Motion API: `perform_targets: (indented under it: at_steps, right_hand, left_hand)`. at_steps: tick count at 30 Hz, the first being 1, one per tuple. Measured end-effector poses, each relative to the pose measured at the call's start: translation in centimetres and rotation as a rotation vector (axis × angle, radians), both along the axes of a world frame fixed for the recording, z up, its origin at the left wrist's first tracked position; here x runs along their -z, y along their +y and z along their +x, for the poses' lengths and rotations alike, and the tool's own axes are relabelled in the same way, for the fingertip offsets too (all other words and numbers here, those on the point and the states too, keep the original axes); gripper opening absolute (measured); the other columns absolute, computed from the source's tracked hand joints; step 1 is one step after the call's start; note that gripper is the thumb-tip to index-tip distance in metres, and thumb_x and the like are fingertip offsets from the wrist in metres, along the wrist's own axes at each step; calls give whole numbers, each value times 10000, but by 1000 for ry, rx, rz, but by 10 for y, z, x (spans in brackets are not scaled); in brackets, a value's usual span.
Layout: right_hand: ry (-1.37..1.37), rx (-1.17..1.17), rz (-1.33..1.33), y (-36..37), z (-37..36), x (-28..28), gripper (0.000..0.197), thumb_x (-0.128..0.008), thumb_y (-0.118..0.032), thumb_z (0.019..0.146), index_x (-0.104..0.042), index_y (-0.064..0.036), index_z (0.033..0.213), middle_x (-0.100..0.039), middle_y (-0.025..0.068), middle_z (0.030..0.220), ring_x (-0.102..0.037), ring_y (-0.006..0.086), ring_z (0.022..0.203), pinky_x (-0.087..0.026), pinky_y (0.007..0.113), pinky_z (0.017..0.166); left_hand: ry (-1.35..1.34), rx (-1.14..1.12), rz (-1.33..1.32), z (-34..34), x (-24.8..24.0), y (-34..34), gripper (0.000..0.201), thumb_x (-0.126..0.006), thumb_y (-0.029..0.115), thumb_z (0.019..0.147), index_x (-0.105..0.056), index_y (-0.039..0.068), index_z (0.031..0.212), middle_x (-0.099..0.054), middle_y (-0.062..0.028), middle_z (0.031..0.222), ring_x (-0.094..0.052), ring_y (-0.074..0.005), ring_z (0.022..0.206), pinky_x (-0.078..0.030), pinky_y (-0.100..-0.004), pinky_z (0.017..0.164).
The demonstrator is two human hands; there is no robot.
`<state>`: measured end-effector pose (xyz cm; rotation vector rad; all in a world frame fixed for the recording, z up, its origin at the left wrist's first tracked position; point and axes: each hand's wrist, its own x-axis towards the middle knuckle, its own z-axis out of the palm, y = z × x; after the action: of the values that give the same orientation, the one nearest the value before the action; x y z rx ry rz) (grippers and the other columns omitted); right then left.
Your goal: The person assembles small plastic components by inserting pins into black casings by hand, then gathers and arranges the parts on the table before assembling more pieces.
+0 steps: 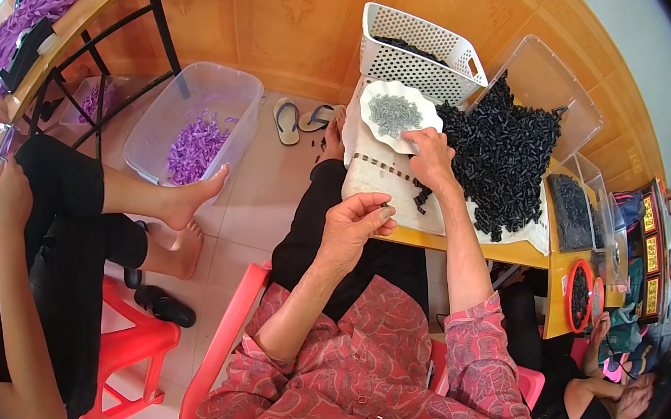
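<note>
My left hand (pixel 356 228) is closed in a pinch on a small dark piece (pixel 386 204), held in front of the table edge. My right hand (pixel 432 157) reaches to the lower rim of a white scalloped plate (pixel 376 93). Its fingers are bent together at the rim, and what they hold, if anything, is hidden. Small grey metal-looking pieces (pixel 395 114) fill the middle of the plate. Below it, a row of small dark pieces (pixel 380 165) lies on the white cloth (pixel 359 183). More black pieces (pixel 422 196) lie near my right wrist.
A big heap of short black pieces (pixel 505 155) covers the table's right. Behind it stand a white perforated basket (pixel 417 57) and a clear box (pixel 568 89). A clear tub (pixel 232 84) with purple strips sits on the floor. Another person (pixel 68 217) works at left; one more is at lower right.
</note>
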<state>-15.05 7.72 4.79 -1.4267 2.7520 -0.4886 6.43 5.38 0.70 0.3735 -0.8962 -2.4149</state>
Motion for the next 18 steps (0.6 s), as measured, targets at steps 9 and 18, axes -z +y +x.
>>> perform_targets:
  at_steps: [9,18]
  right_hand:
    - [51,-55,-11,6,3,-4,501,-526,109,683,-691,-140,1086,-589,75,1138,-500,282,1071,-350,433,892]
    - [35,-61,209,-14,-8,-23,373,-566,14,736,-700,-144,1047,-609,111,1054,-517,299,1049,-351,454,912]
  left_hand:
    - [4,7,6,0,1,0,215,-621,7,903,-619,-14,1116,-682,-113,961,-670,-159,805,-556,-272,714]
    - [4,0,11,-1,2,0,216,-626,11,900,-622,-8,1115,-685,-111,962,-674,-162,812,-554,-276,711]
